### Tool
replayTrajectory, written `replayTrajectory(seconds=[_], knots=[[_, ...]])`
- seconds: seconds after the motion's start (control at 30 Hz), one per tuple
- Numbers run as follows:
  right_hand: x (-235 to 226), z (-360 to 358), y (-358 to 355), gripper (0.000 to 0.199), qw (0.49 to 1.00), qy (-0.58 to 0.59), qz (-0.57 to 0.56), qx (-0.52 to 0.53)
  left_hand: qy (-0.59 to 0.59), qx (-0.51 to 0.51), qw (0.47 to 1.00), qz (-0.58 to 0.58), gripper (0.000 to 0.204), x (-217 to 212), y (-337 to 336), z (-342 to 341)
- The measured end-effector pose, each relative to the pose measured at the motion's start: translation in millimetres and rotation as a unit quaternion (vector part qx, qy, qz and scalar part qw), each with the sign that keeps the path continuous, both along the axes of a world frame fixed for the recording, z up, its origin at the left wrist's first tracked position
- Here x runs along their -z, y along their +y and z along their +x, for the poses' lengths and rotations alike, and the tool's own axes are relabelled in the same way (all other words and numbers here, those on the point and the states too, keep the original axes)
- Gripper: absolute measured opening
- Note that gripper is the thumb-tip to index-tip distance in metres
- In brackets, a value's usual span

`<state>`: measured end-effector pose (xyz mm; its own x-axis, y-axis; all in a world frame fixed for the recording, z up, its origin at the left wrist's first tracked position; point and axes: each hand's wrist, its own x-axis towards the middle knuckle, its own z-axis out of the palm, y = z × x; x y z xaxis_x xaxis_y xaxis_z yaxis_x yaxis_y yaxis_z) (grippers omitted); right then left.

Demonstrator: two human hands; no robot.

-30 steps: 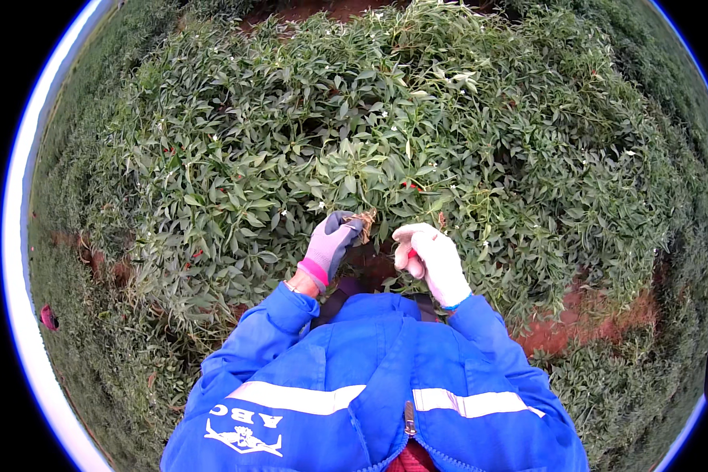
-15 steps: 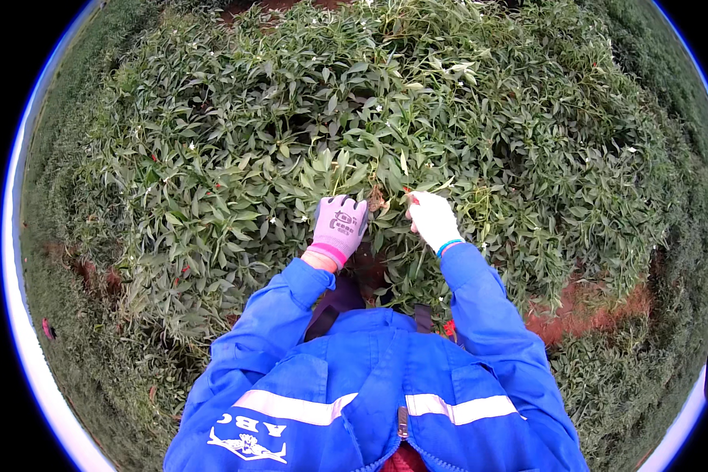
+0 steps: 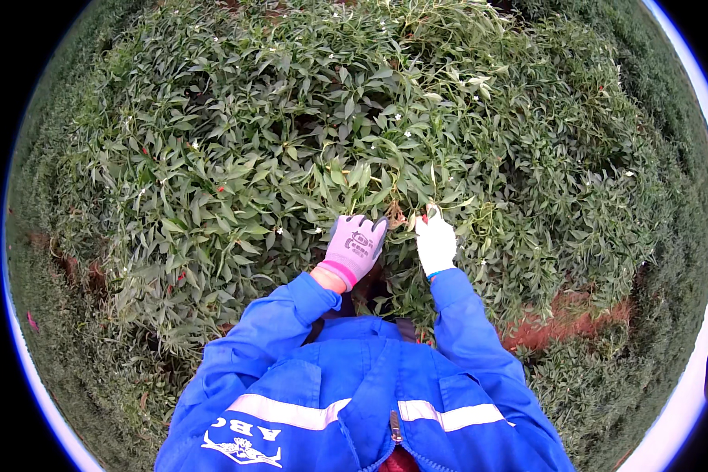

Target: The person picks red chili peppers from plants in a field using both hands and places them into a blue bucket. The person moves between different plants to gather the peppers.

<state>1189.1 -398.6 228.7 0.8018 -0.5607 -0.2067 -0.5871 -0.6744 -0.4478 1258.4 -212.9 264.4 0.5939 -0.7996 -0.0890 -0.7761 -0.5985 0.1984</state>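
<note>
My left hand (image 3: pixel 354 245), in a lilac glove with dark fingertips and a pink cuff, is closed at the near side of a leafy green pepper plant (image 3: pixel 346 177). Its curled fingertips dip among the leaves, and what they hold is hidden. Just to the right, my right hand (image 3: pixel 435 244), in a white glove with a teal band at the wrist, is closed with its fingertips pinched together. A small red chili pepper (image 3: pixel 425 218) shows at its thumb side. Between the two hands hangs a withered brown leaf cluster (image 3: pixel 396 213).
Dense pepper foliage (image 3: pixel 212 141) with small white flowers spreads all round. A few red peppers (image 3: pixel 220 189) dot the left side. Reddish bare soil (image 3: pixel 566 321) shows at the right. Dark trousers lie below my hands.
My right hand has turned more upright and its fingers have drawn in around the red pepper. The whole view has shifted a little, and both hands appear lower in it.
</note>
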Motion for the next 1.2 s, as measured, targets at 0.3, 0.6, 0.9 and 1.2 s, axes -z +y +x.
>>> replayTrajectory(seconds=[0.3, 0.6, 0.9, 1.2], knots=[[50, 17, -10, 0.030, 0.951, -0.197, 0.192, 0.138, 0.010, 0.041, 0.999, -0.018, 0.045, 5, 2, 9], [48, 19, -8, 0.037, 0.993, -0.035, 0.066, 0.094, 0.055, 0.063, 0.996, 0.018, 0.043, 12, 17, 11], [93, 3, -26, 0.025, 0.942, -0.181, 0.247, 0.135, 0.047, 0.062, 0.997, -0.029, 0.041, 11, 20, 16], [-18, 3, 31, 0.016, 0.898, -0.163, 0.384, 0.141, 0.073, 0.055, 0.995, -0.049, 0.043, 19, 57, 3]])
